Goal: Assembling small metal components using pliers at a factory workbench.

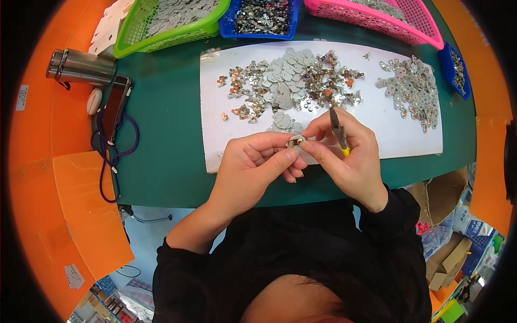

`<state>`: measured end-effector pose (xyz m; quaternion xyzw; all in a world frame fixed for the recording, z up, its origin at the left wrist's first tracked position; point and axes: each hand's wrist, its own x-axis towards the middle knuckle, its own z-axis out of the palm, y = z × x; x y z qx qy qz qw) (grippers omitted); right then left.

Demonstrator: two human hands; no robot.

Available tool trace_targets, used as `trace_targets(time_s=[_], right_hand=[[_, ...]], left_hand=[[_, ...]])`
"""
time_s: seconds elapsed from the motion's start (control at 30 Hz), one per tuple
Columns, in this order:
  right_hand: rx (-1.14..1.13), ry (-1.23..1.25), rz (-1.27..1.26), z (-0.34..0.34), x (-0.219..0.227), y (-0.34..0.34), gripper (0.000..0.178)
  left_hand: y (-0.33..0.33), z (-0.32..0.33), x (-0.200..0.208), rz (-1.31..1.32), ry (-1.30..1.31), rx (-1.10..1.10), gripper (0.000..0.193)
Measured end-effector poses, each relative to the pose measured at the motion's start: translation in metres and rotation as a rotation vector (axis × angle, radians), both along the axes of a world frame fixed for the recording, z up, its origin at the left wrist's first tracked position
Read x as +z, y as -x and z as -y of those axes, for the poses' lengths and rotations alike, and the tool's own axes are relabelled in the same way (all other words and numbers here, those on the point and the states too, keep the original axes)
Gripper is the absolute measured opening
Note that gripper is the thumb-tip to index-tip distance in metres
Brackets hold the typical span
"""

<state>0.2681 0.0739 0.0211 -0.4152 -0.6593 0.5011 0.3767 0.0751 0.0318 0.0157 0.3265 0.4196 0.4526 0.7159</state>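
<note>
In front of my chest, over the near edge of the white board [247, 145], my two hands meet at a small metal part [294, 142]. It has a pale grey plate and a coppery piece. My left hand [250, 167] is closed, pinching it between thumb and fingers. My right hand [353, 156] is closed too, its thumb and index fingertip against the part's right side. Tucked in that hand is a yellow-handled tool [338, 129] with a dark tip pointing up and away; its lower end is hidden. Just beyond the fingers lie grey plates [285, 75] in a heap.
Coppery clips [245, 86], silvery fittings [334, 81] and oval metal pieces [412, 89] cover parts of the board. Behind stand a green basket [167, 46], a blue bin [258, 36] and a pink basket [377, 29]. A smaller blue bin [455, 70], steel flask [86, 67] and corded phone [114, 107] flank it.
</note>
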Motion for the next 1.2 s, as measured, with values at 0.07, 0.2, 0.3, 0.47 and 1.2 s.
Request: trace_targets(time_s=[0.07,0.2,0.3,0.47,1.2], right_hand=[[-0.006,-0.010,0.030,0.001,0.000,0.000,0.009],[0.027,-0.070,0.082,-0.001,0.000,-0.002,0.009],[0.004,-0.035,0.071,0.001,0.002,-0.001,0.010],[-0.030,0.275,-0.106,0.003,0.011,0.001,0.014],[0.128,-0.390,0.139,-0.009,0.004,0.002,0.025]], left_hand=[[0.001,0.000,-0.001,-0.078,-0.037,-0.023,0.023],[-0.002,0.001,0.004,-0.274,-0.139,-0.047,0.024],[-0.003,0.002,0.005,-0.227,-0.183,-0.018,0.026],[0.003,-0.003,0.004,-0.074,-0.064,0.044,0.018],[0.008,-0.007,0.000,0.010,0.024,-0.002,0.021]])
